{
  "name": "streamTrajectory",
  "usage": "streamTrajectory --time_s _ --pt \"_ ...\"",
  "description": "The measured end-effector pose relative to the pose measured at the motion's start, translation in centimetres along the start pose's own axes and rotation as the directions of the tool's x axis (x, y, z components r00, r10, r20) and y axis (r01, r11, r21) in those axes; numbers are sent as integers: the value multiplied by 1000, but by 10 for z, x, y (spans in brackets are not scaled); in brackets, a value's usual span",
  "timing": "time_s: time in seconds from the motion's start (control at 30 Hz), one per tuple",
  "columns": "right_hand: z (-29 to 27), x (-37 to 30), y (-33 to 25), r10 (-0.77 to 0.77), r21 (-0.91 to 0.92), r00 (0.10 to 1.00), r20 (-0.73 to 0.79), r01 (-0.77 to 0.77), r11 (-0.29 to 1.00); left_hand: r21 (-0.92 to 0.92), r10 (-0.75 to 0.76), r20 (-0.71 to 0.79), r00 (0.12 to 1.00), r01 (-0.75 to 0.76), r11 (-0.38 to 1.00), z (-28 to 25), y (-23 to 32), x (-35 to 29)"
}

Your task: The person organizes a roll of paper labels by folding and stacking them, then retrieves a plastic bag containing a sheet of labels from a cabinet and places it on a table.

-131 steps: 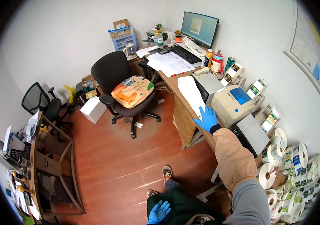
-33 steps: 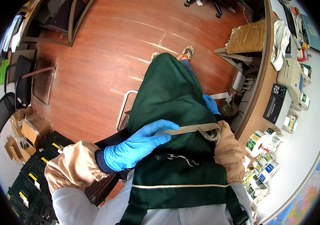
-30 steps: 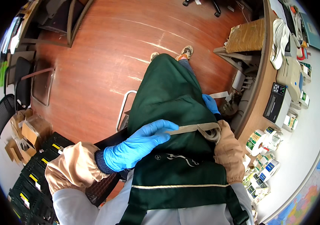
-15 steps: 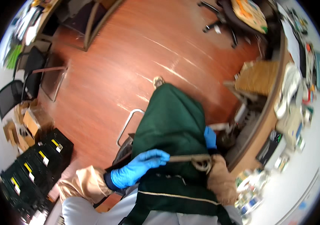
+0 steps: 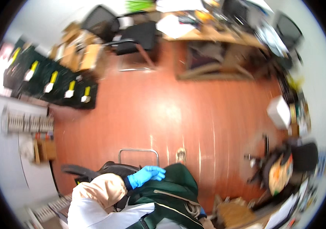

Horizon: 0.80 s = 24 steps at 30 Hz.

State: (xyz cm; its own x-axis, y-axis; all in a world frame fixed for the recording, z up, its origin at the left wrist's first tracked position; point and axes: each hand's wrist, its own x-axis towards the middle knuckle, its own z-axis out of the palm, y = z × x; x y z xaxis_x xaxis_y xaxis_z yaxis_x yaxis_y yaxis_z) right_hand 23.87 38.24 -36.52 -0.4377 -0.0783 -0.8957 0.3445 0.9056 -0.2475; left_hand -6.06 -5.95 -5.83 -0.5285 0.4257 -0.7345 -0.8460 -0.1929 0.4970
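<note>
Red-brown wooden floor point(image 5: 178, 114), black crates point(image 5: 52, 82) left, left hand point(image 5: 146, 175) flat, ungripping, on green apron point(image 5: 170, 194); right grip hidden.

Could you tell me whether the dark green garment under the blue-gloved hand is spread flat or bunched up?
Bunched up: the green garment lies humped in folds on the person's lap, the gloved left hand resting on its top.
</note>
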Motion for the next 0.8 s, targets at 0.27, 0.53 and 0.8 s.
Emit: streamTrajectory --time_s 0.27,0.53,0.8 --pt "-374 152 -282 -334 -251 942 -13 320 914 -3 684 -305 663 -718 696 -72 144 -11" --pt "-509 234 -559 -492 -452 857 154 504 736 131 242 -753 612 -222 966 -143 -20 34" --pt "-485 271 -844 -514 -615 720 466 681 398 -143 -157 -866 474 65 988 -35 -113 -5"
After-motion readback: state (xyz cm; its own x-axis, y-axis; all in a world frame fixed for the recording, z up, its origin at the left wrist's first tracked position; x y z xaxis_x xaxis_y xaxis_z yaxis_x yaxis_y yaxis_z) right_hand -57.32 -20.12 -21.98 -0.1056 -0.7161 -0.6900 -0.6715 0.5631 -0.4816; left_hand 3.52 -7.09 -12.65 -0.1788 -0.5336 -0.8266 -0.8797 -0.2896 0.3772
